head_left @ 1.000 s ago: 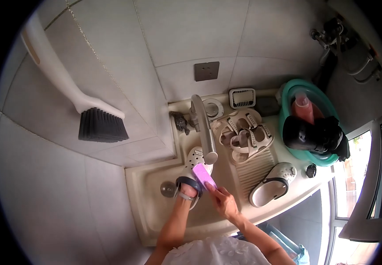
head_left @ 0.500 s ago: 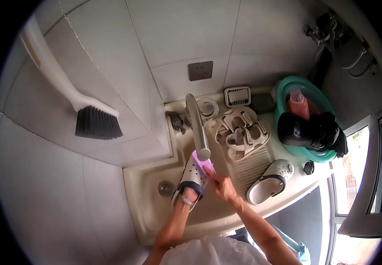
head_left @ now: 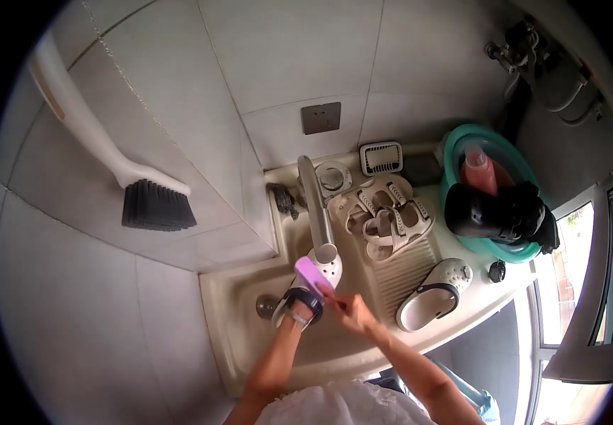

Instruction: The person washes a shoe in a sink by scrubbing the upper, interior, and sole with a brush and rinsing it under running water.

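Observation:
My left hand (head_left: 302,312) is pushed into a white clog (head_left: 332,270) with a dark strap, holding it up over the sink basin (head_left: 239,333). Its fingers are hidden inside the shoe. In my right hand (head_left: 351,312), closed around its near end, is a pink-purple scrubbing brush (head_left: 311,274). The brush lies against the clog's upper, and any bristles are out of sight. Just above the toe is the end of the metal faucet (head_left: 316,212). The matching clog (head_left: 434,294) rests on the ribbed washboard (head_left: 409,265) to the right.
Beige sandals (head_left: 391,219) lie behind the washboard, near a soap dish (head_left: 381,158). A teal basin (head_left: 462,145) at the right holds a pink bottle (head_left: 479,170) and black items. A white-handled brush (head_left: 156,204) hangs by the left wall.
The brush has shifted left and down across the clog, turning to a new slant. The clog's toe has swung rightward under the faucet.

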Demonstrator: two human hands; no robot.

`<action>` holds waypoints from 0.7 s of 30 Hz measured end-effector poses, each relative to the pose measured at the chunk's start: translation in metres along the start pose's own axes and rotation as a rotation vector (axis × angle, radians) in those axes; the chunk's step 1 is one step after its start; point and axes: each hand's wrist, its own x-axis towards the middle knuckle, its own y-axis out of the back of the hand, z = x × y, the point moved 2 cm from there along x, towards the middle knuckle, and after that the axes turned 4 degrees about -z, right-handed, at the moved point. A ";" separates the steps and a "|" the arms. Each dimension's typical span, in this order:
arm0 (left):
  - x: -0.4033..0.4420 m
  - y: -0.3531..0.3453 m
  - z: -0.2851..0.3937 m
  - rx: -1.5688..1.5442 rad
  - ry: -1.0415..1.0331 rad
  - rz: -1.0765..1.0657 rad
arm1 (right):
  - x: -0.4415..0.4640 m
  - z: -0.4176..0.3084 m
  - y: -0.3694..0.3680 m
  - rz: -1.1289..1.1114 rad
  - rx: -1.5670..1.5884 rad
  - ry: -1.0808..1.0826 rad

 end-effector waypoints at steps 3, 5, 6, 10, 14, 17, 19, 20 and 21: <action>0.013 -0.008 -0.002 0.249 -0.159 0.129 | 0.015 0.022 0.007 -0.009 -0.060 -0.065; 0.011 -0.011 0.005 0.139 -0.073 0.018 | 0.004 0.006 0.009 -0.040 0.041 -0.052; 0.007 -0.004 0.010 -0.051 0.044 -0.194 | 0.001 -0.008 0.011 -0.056 0.090 -0.043; 0.001 0.032 -0.003 0.296 -0.018 -0.043 | 0.011 -0.020 0.005 -0.065 0.059 -0.013; 0.002 0.034 0.012 0.469 -0.007 0.150 | 0.003 -0.007 0.010 -0.062 0.009 -0.045; 0.008 0.012 0.027 1.587 0.025 -0.030 | -0.022 -0.002 0.005 -0.028 0.039 0.014; 0.008 -0.014 0.011 2.388 -0.007 -0.128 | -0.019 -0.003 0.005 -0.019 -0.007 0.074; 0.005 -0.014 0.001 2.105 0.009 -0.053 | -0.012 -0.006 0.007 -0.017 -0.055 0.114; 0.002 -0.016 -0.009 1.819 -0.001 0.017 | -0.008 -0.007 0.008 -0.015 -0.069 0.129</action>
